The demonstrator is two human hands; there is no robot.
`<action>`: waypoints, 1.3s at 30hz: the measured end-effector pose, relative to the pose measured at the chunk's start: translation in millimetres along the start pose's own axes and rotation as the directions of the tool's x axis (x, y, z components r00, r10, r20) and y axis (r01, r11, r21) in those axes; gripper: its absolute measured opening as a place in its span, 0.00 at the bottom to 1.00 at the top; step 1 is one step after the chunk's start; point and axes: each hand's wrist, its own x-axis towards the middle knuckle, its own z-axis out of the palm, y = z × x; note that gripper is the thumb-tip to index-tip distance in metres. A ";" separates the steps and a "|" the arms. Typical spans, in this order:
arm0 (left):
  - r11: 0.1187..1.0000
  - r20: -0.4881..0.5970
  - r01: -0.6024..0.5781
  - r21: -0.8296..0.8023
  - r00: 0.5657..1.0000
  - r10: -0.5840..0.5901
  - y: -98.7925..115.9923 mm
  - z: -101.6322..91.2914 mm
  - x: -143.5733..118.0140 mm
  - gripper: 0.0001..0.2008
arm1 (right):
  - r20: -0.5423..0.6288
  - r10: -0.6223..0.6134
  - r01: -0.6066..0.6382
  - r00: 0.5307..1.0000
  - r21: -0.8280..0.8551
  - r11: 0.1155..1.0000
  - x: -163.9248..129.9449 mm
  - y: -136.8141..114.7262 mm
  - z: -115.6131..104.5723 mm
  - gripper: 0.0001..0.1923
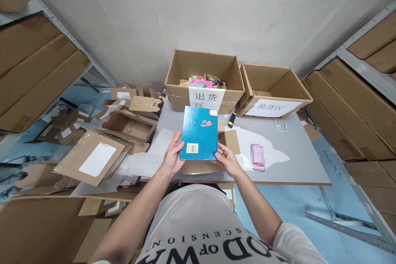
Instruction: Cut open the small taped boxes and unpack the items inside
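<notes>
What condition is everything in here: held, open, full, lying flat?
Blue book: held up, barcode side showing.
Left hand: gripping the book's lower left edge.
Right hand: gripping its lower right corner.
Left labelled box: open, partly filled with books.
Right labelled box: open, looks empty.
Yellow-black marker: lying on the table.
Opened mailers: piled loosely at left.

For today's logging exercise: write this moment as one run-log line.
left hand: holds blue book | right hand: holds book | over grey table | behind: two open boxes
</notes>
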 end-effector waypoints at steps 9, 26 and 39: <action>0.977 -0.025 0.031 0.210 0.999 -0.026 -8.0 -13.0 6.9 0.41 | -0.111 0.021 -0.013 0.994 0.071 0.997 -2.9 -8.5 -6.6 0.29; 0.932 0.024 -0.078 0.354 0.997 0.075 -29.5 8.0 -4.3 0.46 | -0.235 -0.274 0.213 0.933 -0.255 0.943 -12.9 -12.6 9.0 0.34; 0.995 0.075 0.075 -0.059 0.995 -0.070 -22.5 24.9 -19.8 0.43 | 0.202 -0.485 0.484 0.851 -0.660 0.574 -26.9 -24.6 60.4 0.35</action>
